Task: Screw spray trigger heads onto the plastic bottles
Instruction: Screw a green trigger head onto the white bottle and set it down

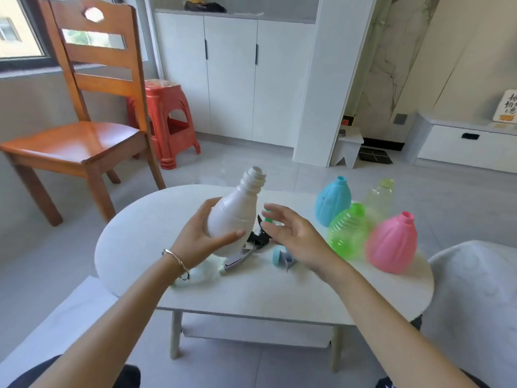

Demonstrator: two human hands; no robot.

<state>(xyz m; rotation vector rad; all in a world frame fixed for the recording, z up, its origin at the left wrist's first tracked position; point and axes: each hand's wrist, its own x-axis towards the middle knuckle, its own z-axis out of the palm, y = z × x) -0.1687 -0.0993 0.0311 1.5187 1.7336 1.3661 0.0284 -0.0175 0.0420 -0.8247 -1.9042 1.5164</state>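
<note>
I'm grasping the tilted white bottle [235,211] in my left grip [200,239] over the worktop's [140,233] middle. Right grip [293,233] is hovering released above the trigger heads [259,238].

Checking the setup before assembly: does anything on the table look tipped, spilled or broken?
Nothing stands out. The blue bottle, clear bottle, green bottle and pink bottle stand upright, uncapped. The trigger heads lie loosely heaped. The white bottle tilts only because the left hand holds it.
</note>
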